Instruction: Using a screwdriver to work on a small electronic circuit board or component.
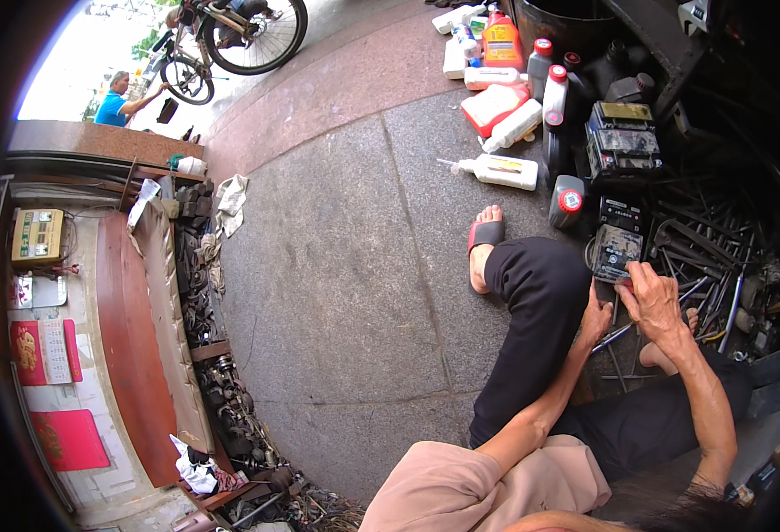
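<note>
Beside my bent knee stands a dark, box-shaped battery [619, 248] with a grey label. My right hand [654, 301] is at its near edge, fingers bent and pinched together. A small reddish bit shows at those fingertips, too small to name. Close by, to the left, my left hand [596, 317] is curled next to the knee. The knee partly covers its fingers, and what they hold cannot be made out. Metal rods and long-handled tools [705, 239] lie in a heap right of the battery.
Another battery [622, 142] stands farther back. Several bottles crowd the far side, including a white squeeze bottle [505, 171] lying down and a grey bottle with a red cap [567, 202]. A cloth [230, 204] lies at left near a parts-laden shelf [197, 293]. A bicycle [230, 35] and a person [111, 108] are outside.
</note>
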A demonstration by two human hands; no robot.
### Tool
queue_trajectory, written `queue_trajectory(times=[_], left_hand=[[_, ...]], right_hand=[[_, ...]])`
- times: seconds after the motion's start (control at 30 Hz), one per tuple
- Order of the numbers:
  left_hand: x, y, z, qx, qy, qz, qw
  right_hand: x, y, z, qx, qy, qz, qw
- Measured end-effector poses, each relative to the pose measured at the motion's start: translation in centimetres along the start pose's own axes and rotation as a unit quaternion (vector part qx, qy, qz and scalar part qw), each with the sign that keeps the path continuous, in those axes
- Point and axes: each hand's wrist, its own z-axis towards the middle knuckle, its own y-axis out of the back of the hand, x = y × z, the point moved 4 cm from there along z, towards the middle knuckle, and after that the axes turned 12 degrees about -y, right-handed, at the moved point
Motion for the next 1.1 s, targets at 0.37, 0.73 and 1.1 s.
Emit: queue_trajectory(times=[0.37,0.73,1.1], left_hand=[[-0.3,0.2,0.2,0.001,-0.002,0.021,1.000],[-0.6,1.1,0.0,-0.019,-0.039,0.021,0.999],[1.9,1.5,0.7,-0.046,-0.138,0.076,0.986]], right_hand=[[1.7,0.7,-0.1,0.008,0.056,0.049,0.997],[2.1,-0.2,0.4,-0.006,0.064,0.025,0.998],[3.8,1.1,0.7,-0.008,0.089,0.095,0.992]])
